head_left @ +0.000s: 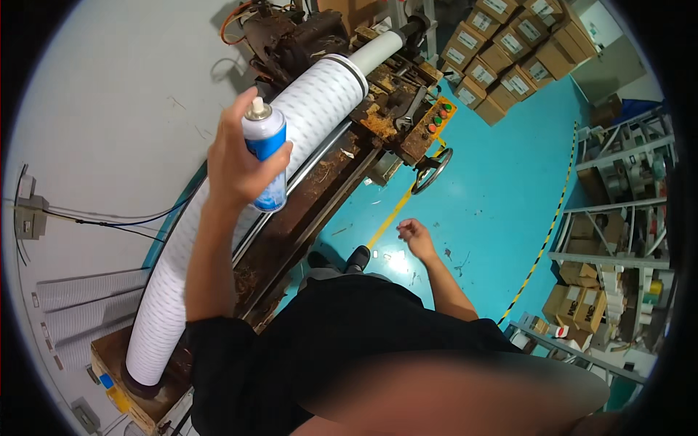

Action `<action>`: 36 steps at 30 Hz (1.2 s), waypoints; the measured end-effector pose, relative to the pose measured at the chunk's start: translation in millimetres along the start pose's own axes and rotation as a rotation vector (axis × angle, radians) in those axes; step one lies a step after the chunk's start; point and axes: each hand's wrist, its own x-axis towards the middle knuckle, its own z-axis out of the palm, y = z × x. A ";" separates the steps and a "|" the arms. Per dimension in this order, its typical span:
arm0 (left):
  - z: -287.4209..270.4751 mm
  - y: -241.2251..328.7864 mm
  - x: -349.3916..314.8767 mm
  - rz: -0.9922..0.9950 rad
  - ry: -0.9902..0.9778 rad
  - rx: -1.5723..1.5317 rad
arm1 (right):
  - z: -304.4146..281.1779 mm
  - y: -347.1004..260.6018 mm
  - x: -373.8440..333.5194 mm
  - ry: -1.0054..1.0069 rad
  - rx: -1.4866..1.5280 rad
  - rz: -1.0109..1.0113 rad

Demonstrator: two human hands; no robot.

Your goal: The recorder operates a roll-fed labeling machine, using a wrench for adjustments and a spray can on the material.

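Observation:
My left hand is raised and wrapped around a blue and white spray can with a pale nozzle on top. The can is held upright in front of a long white roller that lies along a rusty, dirty lathe-like machine. My right hand hangs lower at my side over the teal floor, fingers loosely curled with nothing in them. My dark shirt and shoes show below.
A control box with coloured buttons and a handwheel sit on the machine's right end. Stacked cardboard boxes stand beyond it. Metal shelving with boxes lines the right. Yellow floor tape crosses the teal floor.

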 end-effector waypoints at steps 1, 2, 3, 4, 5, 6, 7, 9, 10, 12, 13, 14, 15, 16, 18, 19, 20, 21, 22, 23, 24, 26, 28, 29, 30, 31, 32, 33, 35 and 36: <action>0.8 6.6 -8.5 -0.080 0.000 -0.004 | -2.8 -12.4 5.9 0.027 -0.026 -0.026; 0.2 9.5 -18.3 -0.159 0.001 -0.010 | -4.3 -24.6 6.5 0.055 -0.052 -0.052; 3.8 3.5 -28.8 -0.185 0.012 -0.004 | -5.0 -34.4 2.5 0.075 -0.052 -0.054; 3.7 -1.0 -40.1 -0.185 0.052 -0.086 | -5.2 -44.4 -0.2 0.104 -0.037 -0.043; 4.6 -8.6 -54.1 -0.196 0.071 -0.099 | -4.3 -51.6 -2.1 0.133 -0.023 -0.033; 5.0 -13.4 -66.2 -0.207 0.088 -0.114 | -2.9 -55.5 -5.4 0.142 -0.025 -0.037; 2.7 -14.4 -76.9 -0.206 0.092 -0.119 | 0.2 -57.3 -9.3 0.149 -0.038 -0.028; -2.8 -16.2 -93.7 -0.280 0.135 -0.196 | 5.7 -55.0 -13.0 0.156 -0.049 -0.030; -7.0 -17.8 -98.5 -0.280 0.135 -0.203 | 9.5 -51.8 -15.0 0.161 -0.053 -0.029; -15.3 -22.2 -105.4 -0.265 0.101 -0.117 | 20.9 -51.1 -16.8 0.142 0.019 -0.044; -15.8 -26.0 -110.2 -0.321 0.104 -0.191 | 25.7 -57.1 -17.0 0.108 -0.025 0.000; -17.5 -30.2 -113.8 -0.321 0.105 -0.191 | 29.9 -59.3 -14.7 0.109 -0.027 -0.001; -20.1 -34.2 -116.1 -0.303 0.094 -0.175 | 33.2 -60.8 -14.4 0.088 -0.026 -0.014; -21.9 -38.0 -117.8 -0.286 0.084 -0.158 | 35.6 -62.0 -12.8 0.066 -0.026 -0.028; -22.7 -43.3 -118.3 -0.264 0.096 -0.175 | 36.8 -67.2 -3.1 0.068 0.034 -0.033; -23.9 -44.1 -117.6 -0.244 0.107 -0.142 | 35.6 -71.8 1.8 0.061 0.021 -0.029; -25.4 -44.0 -116.8 -0.223 0.119 -0.109 | 34.3 -77.5 7.2 0.053 0.007 -0.026; -27.0 -39.0 -116.4 -0.262 0.132 -0.077 | 34.0 -86.2 11.6 0.052 -0.007 -0.013; -27.4 -41.2 -117.5 -0.263 0.131 -0.074 | 32.4 -90.5 20.0 0.049 -0.005 -0.013; -28.4 -46.0 -119.0 -0.226 0.139 -0.059 | 30.3 -94.3 29.4 0.018 0.004 -0.039; -27.4 -49.1 -117.2 -0.187 0.149 -0.044 | 28.1 -99.6 39.7 -0.012 0.012 -0.070; -26.2 -45.6 -116.8 -0.215 0.163 -0.095 | 25.6 -109.5 54.8 -0.024 -0.033 -0.010; -24.5 -47.8 -120.5 -0.253 0.142 -0.059 | 23.0 -117.6 70.4 -0.104 -0.043 -0.066; -19.4 -50.2 -119.7 -0.258 0.163 -0.158 | 22.8 -122.6 78.2 -0.123 -0.059 -0.059; -18.1 -47.2 -115.8 -0.263 0.159 -0.153 | 25.1 -128.8 81.3 -0.128 -0.055 -0.053; -17.7 -41.6 -110.0 -0.227 0.153 -0.087 | 27.2 -134.6 83.3 -0.153 -0.040 -0.049; -16.5 -38.5 -106.4 -0.190 0.147 -0.022 | 27.7 -136.0 85.0 -0.177 -0.024 -0.045; -13.8 -38.1 -105.7 -0.212 0.145 -0.015 | 26.1 -129.7 90.7 -0.204 0.010 -0.056; -9.4 -38.6 -102.5 -0.214 0.147 -0.003 | 21.1 -120.2 96.0 -0.219 0.006 -0.038; -7.6 -39.4 -101.9 -0.216 0.154 0.009 | 19.6 -117.6 98.8 -0.236 -0.002 -0.024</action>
